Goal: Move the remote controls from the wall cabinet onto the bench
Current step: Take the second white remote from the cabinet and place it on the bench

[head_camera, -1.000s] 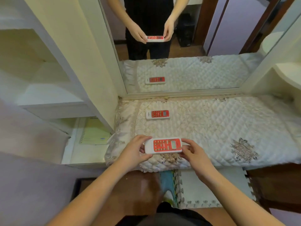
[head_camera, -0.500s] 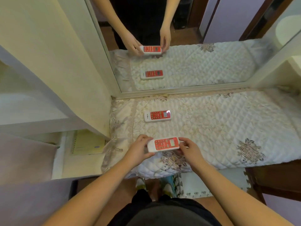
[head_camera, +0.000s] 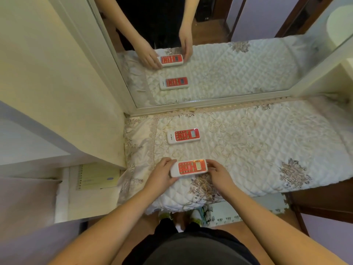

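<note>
Two white remote controls with red faces are on the bench, which is covered by a quilted cream cloth. The far remote lies flat and untouched near the mirror. The near remote rests close to the bench's front edge. My left hand grips its left end and my right hand holds its right end. Both remotes and both hands show again as reflections in the mirror.
A large mirror stands behind the bench. The cream cabinet side rises at the left, with a lower shelf holding a yellow-green notebook. A foam floor mat lies below the bench's front edge. Dark wood furniture is at the right.
The near remote has come down from just above the bench onto the cloth, still held by both hands. My view has tilted further down. The far remote has not moved.
</note>
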`<state>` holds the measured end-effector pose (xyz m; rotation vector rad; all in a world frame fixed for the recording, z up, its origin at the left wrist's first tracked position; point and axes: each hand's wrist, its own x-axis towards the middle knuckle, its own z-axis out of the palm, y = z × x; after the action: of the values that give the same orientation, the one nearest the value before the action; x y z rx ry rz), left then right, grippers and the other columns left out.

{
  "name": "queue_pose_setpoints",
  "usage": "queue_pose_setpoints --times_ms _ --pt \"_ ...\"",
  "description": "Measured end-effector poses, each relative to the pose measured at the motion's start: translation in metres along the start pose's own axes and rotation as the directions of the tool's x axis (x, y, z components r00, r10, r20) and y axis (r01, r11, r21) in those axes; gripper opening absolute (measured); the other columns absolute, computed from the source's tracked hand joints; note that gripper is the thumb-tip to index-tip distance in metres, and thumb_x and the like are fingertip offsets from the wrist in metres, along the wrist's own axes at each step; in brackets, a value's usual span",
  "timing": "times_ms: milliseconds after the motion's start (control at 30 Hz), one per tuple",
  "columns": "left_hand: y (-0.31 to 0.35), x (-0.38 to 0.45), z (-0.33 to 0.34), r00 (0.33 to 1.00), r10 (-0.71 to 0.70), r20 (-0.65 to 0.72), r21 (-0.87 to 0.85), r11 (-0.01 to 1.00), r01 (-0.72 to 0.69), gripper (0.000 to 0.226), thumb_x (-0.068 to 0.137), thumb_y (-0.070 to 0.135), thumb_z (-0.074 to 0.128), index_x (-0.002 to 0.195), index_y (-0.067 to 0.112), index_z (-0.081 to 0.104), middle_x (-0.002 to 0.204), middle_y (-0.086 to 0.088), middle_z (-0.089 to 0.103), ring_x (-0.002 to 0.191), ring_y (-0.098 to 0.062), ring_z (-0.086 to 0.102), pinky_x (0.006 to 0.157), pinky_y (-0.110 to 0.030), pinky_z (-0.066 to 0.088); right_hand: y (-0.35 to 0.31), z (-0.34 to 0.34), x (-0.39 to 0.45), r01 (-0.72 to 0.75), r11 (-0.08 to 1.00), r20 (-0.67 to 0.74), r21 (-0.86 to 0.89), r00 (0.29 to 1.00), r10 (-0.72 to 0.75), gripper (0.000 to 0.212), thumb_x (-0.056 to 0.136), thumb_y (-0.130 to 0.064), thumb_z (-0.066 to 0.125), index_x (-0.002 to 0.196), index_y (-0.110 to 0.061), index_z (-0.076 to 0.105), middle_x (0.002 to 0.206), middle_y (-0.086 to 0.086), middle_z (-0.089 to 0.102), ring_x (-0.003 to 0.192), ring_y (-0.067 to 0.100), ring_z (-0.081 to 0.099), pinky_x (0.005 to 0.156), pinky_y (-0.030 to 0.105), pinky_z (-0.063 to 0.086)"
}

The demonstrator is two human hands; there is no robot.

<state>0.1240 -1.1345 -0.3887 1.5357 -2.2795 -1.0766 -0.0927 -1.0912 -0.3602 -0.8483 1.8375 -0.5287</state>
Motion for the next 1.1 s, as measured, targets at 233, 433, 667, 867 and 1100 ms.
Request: queue_pose_setpoints --times_ms 233,433,667,867,1100 --pt "0.0 0.001 0.006 1.0 -0.031 -0.004 0.031 0.999 0.031 0.06 0.082 0.025 0.071 0.136 0.012 0.048 0.127 -0.006 0.048 0.114 -0.019 0.049 0.094 -0.021 0.033 -0.002 -0.002 0.006 -0.065 0.996 0.029 0.066 0.998 0.063 0.042 0.092 0.0 0.032 0.124 -0.013 0.056 0.112 0.004 0.067 0.106 0.018 0.06 0.099 0.04 0.046" --pt "0.0 -0.002 0.01 1.0 -0.026 -0.008 0.096 0.995 0.027 0.058 0.08 0.03 0.07 0.133 0.015 0.05 0.124 -0.004 0.052 0.111 -0.023 0.049 0.094 -0.033 0.04 0.003 -0.006 0.009 -0.064 0.996 0.044 0.054 0.997 0.062 0.041 0.093 -0.005 0.035 0.129 -0.013 0.051 0.116 0.001 0.065 0.111 0.019 0.059 0.1 0.037 0.044" --pt "0.002 0.0 0.011 1.0 0.004 -0.003 0.177 0.984 -0.003 0.059 0.084 0.033 0.066 0.137 0.015 0.047 0.129 -0.004 0.051 0.112 -0.025 0.048 0.093 -0.038 0.044 0.006 -0.011 0.004 -0.029 0.999 0.045 0.03 0.999 0.027 0.039 0.094 -0.008 0.037 0.131 -0.016 0.049 0.123 0.001 0.062 0.109 0.018 0.058 0.085 0.028 0.044" --pt "0.006 -0.001 0.013 1.0 -0.011 0.004 0.23 0.973 0.01 0.062 0.086 0.034 0.063 0.14 0.011 0.042 0.138 -0.007 0.048 0.118 -0.027 0.047 0.096 -0.038 0.041 0.009 -0.013 -0.001 -0.027 0.998 0.066 0.056 0.998 0.023 0.041 0.097 -0.009 0.038 0.136 -0.013 0.044 0.131 0.003 0.057 0.106 0.014 0.056 0.065 0.011 0.039" --pt "0.007 -0.003 0.017 1.0 -0.027 0.007 0.26 0.965 0.024 0.06 0.085 0.034 0.064 0.137 0.009 0.046 0.134 -0.01 0.051 0.114 -0.03 0.051 0.091 -0.043 0.047 0.011 -0.015 -0.002 -0.014 0.997 0.091 0.07 0.996 0.008 0.041 0.099 -0.009 0.036 0.14 -0.013 0.038 0.136 0.004 0.054 0.11 0.011 0.051 0.061 0.009 0.044"
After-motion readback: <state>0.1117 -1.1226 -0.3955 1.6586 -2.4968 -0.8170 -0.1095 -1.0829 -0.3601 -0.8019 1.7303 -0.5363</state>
